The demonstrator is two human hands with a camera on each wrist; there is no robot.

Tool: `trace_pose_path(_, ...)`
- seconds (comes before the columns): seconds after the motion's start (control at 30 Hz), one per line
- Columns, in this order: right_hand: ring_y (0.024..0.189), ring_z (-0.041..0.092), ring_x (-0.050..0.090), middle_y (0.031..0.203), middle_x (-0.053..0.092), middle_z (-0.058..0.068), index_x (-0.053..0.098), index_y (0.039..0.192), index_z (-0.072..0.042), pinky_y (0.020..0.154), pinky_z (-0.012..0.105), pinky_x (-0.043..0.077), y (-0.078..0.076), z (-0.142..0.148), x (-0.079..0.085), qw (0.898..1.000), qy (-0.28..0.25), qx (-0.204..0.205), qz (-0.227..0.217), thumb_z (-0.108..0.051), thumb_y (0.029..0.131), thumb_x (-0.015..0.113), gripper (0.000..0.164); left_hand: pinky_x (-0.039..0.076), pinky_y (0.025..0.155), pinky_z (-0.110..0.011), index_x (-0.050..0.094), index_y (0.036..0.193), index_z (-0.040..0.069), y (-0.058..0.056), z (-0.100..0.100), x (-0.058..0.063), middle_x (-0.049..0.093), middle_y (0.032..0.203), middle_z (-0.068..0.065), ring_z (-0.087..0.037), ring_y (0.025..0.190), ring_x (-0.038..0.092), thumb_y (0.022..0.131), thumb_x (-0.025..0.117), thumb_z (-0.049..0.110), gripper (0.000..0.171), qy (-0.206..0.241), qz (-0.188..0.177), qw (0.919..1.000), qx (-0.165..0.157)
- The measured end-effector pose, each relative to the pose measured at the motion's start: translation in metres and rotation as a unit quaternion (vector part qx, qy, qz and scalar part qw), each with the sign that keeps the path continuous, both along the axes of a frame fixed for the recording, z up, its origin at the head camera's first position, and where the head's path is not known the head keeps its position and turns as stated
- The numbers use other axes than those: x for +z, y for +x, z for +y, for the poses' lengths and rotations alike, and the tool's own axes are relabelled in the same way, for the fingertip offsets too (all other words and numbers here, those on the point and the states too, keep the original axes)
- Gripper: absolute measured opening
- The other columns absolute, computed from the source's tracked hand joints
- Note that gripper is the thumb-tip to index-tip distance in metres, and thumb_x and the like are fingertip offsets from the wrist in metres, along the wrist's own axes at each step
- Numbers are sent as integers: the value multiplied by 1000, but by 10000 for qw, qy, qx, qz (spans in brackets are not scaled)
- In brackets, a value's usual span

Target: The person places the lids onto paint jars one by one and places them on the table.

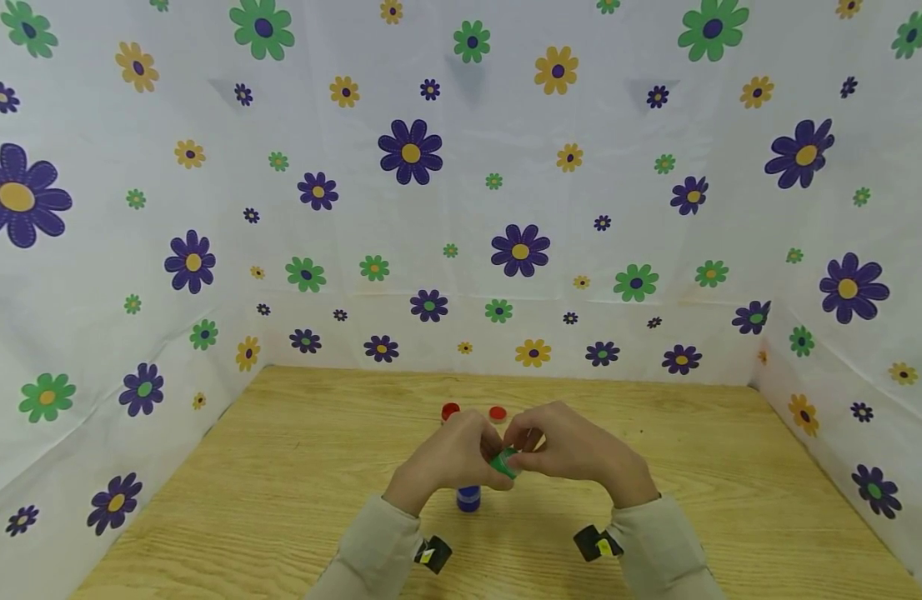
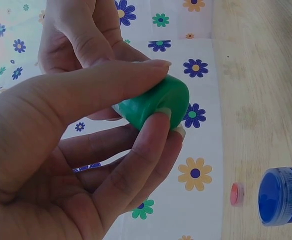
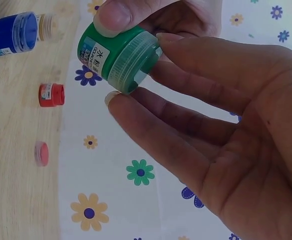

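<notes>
One green jar (image 3: pixel 102 56) is gripped in your left hand (image 1: pixel 455 452) while your right hand (image 1: pixel 573 442) pinches its clear lid (image 3: pixel 128 64) above the wooden desk (image 1: pixel 303 483).

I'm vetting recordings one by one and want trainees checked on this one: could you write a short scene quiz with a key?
1. Which hand grips the body of the green jar?
2. True or false: the red jar has its lid on.
3. In the head view, which stands nearer the person: A, the red jar, or B, the blue jar?

Key: 1, left hand; 2, false, the red lid lies apart; 3, B.
</notes>
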State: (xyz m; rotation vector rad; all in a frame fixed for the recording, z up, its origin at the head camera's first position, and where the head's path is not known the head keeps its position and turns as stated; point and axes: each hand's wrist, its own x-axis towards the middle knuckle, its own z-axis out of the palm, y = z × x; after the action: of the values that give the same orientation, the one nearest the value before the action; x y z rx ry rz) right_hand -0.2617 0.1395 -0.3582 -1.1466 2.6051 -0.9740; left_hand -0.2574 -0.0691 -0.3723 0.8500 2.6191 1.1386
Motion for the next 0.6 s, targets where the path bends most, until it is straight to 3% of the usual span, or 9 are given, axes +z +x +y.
trace_pose_path(0.33, 103, 23, 72, 110, 74, 5, 74, 109, -8, 85, 28, 62, 1, 2, -1, 9995, -217, 18, -221, -13, 95, 75, 15, 58, 65, -23, 80, 84, 4, 0, -1, 0, 78, 77, -4, -9, 66, 70, 75, 90, 6, 13, 68, -24, 10000, -59)
trace_pose_path(0.6, 104, 24, 73, 110, 74, 7, 74, 107, -7, 86, 29, 62, 1, 1, 0, 9986, -297, 134, -426, -6, 92, 76, 14, 59, 65, -23, 80, 85, 3, 0, -1, 0, 78, 77, -5, -10, 66, 70, 75, 90, 6, 14, 121, 4, 9999, -97)
